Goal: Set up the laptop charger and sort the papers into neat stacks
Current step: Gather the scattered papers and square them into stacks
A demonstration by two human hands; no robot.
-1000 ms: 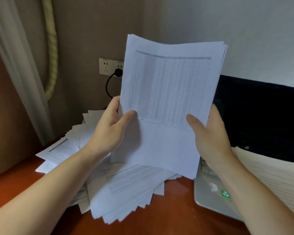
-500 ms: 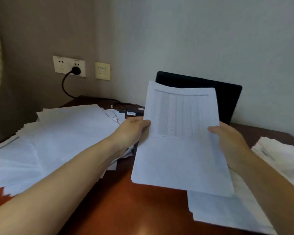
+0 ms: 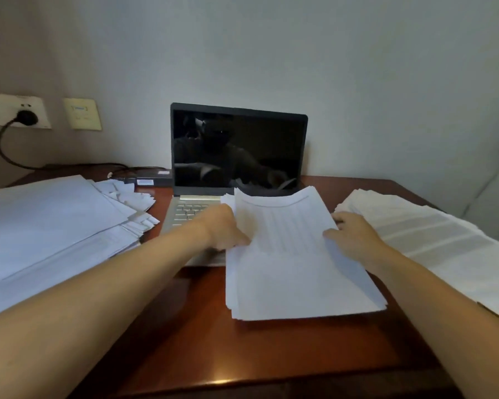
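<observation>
papers [image 3: 296, 260] between both hands' fingers [image 3: 330, 233]

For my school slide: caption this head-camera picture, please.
Left hand and right hand hold a paper bundle over the open laptop.

Held sheets [image 3: 294, 254] hide the right half of the laptop keyboard [image 3: 189, 212] and the fingertips of the left hand [image 3: 222, 228]; the left pile [image 3: 49, 226], right pile [image 3: 444, 240] and wall socket [image 3: 15, 112] run off the frame edges; print blurred beyond reading.
</observation>
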